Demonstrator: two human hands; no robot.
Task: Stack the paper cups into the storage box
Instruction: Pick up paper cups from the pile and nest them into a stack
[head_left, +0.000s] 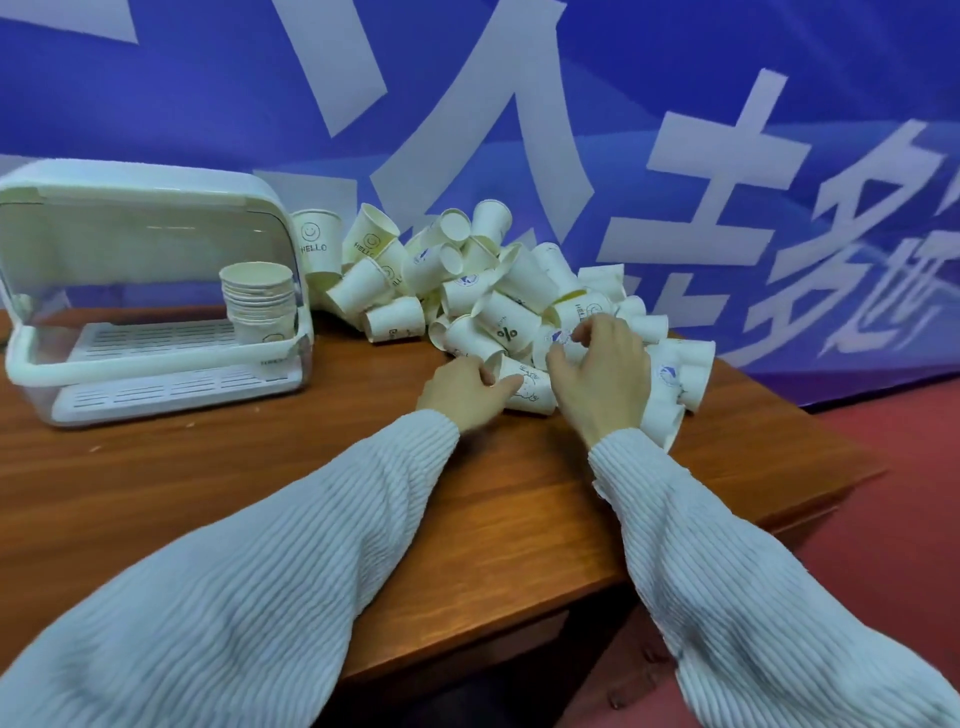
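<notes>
Cup (527, 387) (lying) between both hands' fingers (501, 385).

Both arms, in ribbed pale sleeves, reached forward toward the cup pile (498, 291). The left hand (462, 389) pinched a lying cup (530, 387) at its rim. The right hand (602, 369) hovered beside it, fingers (587, 332) curled on another cup.

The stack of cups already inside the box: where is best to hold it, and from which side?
Probably round the lower wall of the stack, reaching in from the front of the box, which is open there. The stack stands upright at the right end, so the wall is exposed.
</notes>
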